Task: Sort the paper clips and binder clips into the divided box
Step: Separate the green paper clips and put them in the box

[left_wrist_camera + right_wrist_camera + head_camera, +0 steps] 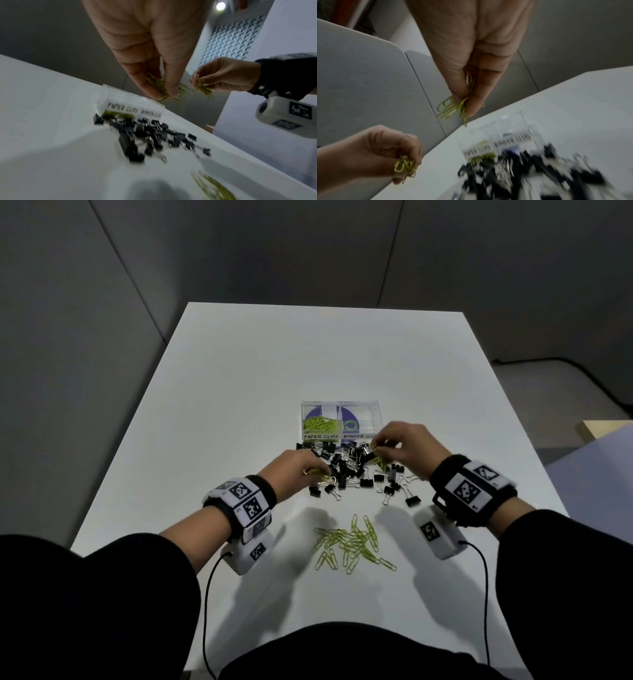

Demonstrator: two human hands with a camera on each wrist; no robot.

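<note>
The divided box (340, 419), clear plastic with 2 compartments, sits just above the middle of the head view. Its left compartment, labelled PAPER CLIPS, already holds a small heap of green paper clips (320, 424); the right one, labelled BINDER CLIPS, looks to hold no clips yet.

Directly below the box in the frame lies a scatter of black binder clips (356, 470), the nearest touching or almost touching its front wall. Lower still, near the centre bottom of the table (239, 392), a loose pile of green paper clips (354, 544) lies well apart from the black ones, probably drawn aside so the 2 kinds stay unmixed.

Both hands hover over the binder clips. The left hand (296, 470), at centre left, pinches a bunch of green clips between thumb and fingertips (173, 93); the right hand (404, 445), at centre right just below the box's right corner, pinches a similar bunch (452, 108). Gathering several at once in each hand saves trips, and the pinch lets the clips hang free for dropping.

The step in hand appears to be carrying these to the left compartment. The right hand sits nearer the binder side, so it would need to cross over to avoid a mis-sort.
</note>
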